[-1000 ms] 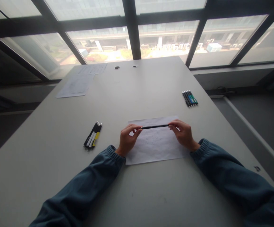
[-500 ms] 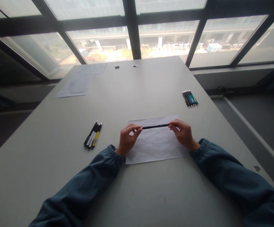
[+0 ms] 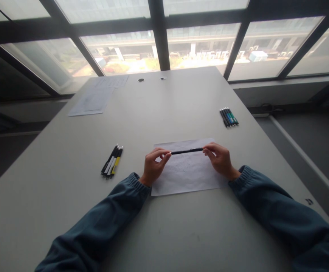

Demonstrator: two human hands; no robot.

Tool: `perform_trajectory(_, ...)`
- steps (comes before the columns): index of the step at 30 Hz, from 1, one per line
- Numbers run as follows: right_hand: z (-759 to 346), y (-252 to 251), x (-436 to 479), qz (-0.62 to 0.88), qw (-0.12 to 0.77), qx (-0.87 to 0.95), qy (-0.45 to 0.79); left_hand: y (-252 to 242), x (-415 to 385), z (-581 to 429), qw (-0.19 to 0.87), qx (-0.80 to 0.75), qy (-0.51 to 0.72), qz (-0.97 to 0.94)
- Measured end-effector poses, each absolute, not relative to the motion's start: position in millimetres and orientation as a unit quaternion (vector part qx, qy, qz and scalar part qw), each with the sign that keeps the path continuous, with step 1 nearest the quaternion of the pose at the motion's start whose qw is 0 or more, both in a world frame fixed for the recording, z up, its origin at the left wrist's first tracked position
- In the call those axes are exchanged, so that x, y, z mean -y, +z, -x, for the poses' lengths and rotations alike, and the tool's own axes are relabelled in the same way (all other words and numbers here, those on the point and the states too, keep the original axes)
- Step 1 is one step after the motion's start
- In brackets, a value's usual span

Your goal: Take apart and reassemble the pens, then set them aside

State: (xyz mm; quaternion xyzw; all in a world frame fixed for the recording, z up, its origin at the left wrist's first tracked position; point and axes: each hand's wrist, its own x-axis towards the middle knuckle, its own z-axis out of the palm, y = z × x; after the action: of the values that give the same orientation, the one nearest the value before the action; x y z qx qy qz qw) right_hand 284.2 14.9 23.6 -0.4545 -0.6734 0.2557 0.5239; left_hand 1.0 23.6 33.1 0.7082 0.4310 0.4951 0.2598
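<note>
A slim black pen (image 3: 186, 151) is stretched level between my two hands, above a sheet of paper (image 3: 190, 177) with faint marks on it. My left hand (image 3: 154, 163) pinches one end of the pen between thumb and fingers. At the other end, the thumb and fingers of my right hand (image 3: 219, 159) close on the tip. Left of my left hand lies a row of pens (image 3: 112, 161) with black, white and yellow barrels. Beyond my right hand rests another group of pens (image 3: 229, 117), black, blue and green.
The white table (image 3: 164, 113) reaches to the window frames (image 3: 162, 45). Several papers (image 3: 92, 100) lie at its far left. Two round holes, one being a dark cable hole (image 3: 141, 80), sit near the far edge. A small dark mark (image 3: 309, 201) shows near the right edge.
The pen appears slightly turned about its length, its clip now showing a little more. Both hands keep their grip and place.
</note>
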Motion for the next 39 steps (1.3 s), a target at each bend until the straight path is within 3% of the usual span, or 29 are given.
perform_trajectory(39,-283.9,24.0,-15.6,0.437,0.525,0.681,0.263,33.3,-24.1,-0.5,0.284,-0.435,0.481,-0.706)
